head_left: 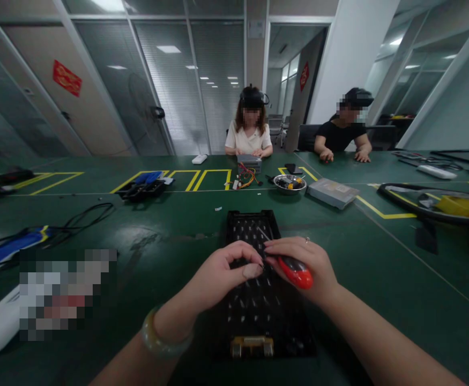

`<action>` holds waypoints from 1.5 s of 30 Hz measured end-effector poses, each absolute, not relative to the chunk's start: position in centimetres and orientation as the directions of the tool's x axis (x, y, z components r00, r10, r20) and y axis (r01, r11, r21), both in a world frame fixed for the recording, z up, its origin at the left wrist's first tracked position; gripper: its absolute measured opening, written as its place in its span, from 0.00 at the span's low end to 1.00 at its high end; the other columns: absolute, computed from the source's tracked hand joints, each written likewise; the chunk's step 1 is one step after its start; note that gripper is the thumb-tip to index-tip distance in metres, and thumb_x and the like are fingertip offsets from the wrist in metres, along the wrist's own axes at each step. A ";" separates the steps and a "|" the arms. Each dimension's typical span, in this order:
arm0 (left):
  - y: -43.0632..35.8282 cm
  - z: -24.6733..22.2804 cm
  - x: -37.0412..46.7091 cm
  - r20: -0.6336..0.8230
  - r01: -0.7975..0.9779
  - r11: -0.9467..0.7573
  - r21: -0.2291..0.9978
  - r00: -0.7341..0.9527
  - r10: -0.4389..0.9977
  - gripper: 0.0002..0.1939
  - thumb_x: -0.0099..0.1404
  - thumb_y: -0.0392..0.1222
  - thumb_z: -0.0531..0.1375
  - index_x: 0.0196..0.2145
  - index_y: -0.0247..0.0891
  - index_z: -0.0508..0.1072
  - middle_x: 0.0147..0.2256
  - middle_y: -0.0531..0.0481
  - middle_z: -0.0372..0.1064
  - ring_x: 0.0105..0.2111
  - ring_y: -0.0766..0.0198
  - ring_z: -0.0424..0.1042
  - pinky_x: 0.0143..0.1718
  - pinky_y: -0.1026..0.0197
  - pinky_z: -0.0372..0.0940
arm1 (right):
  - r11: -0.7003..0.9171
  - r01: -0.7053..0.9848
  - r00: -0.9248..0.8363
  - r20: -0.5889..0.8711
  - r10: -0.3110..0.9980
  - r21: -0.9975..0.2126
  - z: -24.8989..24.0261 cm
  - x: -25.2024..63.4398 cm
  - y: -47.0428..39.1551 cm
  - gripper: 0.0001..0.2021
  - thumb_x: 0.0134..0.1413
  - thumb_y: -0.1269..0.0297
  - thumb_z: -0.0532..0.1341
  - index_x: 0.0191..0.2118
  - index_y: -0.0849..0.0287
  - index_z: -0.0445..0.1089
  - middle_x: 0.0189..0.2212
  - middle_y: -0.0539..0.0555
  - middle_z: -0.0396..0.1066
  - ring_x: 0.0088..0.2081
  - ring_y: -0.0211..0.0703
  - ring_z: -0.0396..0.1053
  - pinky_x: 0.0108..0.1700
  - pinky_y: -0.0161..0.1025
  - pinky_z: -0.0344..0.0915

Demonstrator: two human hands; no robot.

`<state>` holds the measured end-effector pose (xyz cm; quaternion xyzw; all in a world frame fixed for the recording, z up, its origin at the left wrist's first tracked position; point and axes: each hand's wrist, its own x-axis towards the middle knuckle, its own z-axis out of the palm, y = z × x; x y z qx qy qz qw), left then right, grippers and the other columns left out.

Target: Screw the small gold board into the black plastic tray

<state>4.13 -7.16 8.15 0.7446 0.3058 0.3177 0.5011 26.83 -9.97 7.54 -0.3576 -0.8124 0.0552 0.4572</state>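
Note:
A long black case (286, 332) with rows of small raised pieces and a gold connector part (252, 346) at its near end lies on the green table in front of me. Over its middle is my left hand (234, 268), thumb and fingertips pinched together; whatever they hold is too small to name. My right hand (306, 265) holds a screwdriver (296, 272) with a red and black handle, its thin shaft pointing up and left over the case. The fingertips of both hands are close to each other.
Beyond the case are a metal bowl (289, 184) of small parts, a grey metal box (333, 193), coloured wires (247, 177) and a black tray (146, 187). Cables and a blue item (13, 246) lie left, a black ring-shaped frame (403, 201) right. Two people sit across the table.

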 end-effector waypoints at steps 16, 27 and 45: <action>-7.2 7.5 4.2 -0.042 0.189 -0.085 0.978 0.581 0.813 0.14 0.62 0.51 0.64 0.37 0.38 0.75 0.37 0.52 0.71 0.39 0.63 0.68 0.46 0.60 0.61 | 0.802 0.517 -0.417 0.729 0.543 -0.301 7.5 26.4 -10.4 0.10 0.55 0.69 0.65 0.43 0.52 0.71 0.38 0.48 0.79 0.39 0.39 0.77 0.41 0.38 0.73; -7.3 7.2 4.3 -0.095 0.143 0.012 0.990 0.592 0.801 0.14 0.62 0.50 0.65 0.38 0.37 0.75 0.37 0.52 0.72 0.39 0.65 0.67 0.45 0.61 0.61 | 0.793 0.516 -0.426 0.707 0.565 -0.323 7.5 26.5 -10.5 0.09 0.56 0.68 0.65 0.42 0.53 0.71 0.38 0.49 0.78 0.39 0.38 0.77 0.42 0.37 0.72; -8.2 7.5 4.9 0.450 0.498 -0.642 0.583 0.459 0.766 0.06 0.66 0.43 0.62 0.41 0.49 0.78 0.37 0.57 0.77 0.39 0.63 0.73 0.48 0.53 0.54 | 0.688 0.596 -0.332 0.653 0.680 -0.414 7.0 26.3 -10.2 0.06 0.56 0.69 0.64 0.39 0.53 0.71 0.35 0.44 0.77 0.37 0.33 0.75 0.41 0.34 0.67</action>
